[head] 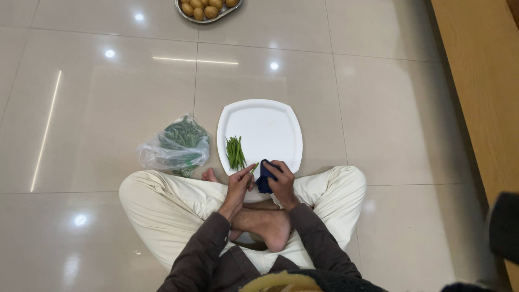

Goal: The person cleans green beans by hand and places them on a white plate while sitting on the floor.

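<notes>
A view from above, looking down at a person sitting cross-legged on a glossy, pale tiled floor [378, 108]. They wear cream trousers and a dark brown long-sleeved top, and their bare feet are tucked together between the knees.

Both hands meet just above the crossed ankles, at the near edge of a white plate. The left hand [239, 184] is closed around a single green bean [253, 168], pinching it between thumb and fingers so that its tip sticks out toward the other hand. The right hand [282, 181] is clenched around a dark blue object [264, 181], which may be a small cutter or a folded cloth; it is too small to tell which. The bean's tip and the blue object are touching or nearly so.

The white plate [270, 121] is squarish with rounded corners and lies flat on the floor directly in front of the knees. On its left side, close to the hands, lies a small bundle of green beans [235, 152], lined up roughly side by side.

Left of the plate, just beside the person's left knee, sits a crumpled clear plastic bag [175, 148] holding more green beans.

At the top edge of the view, well apart from everything else, is a metal tray [186, 16] holding potatoes [208, 7]. A light wooden surface [481, 81] runs along the right side.
</notes>
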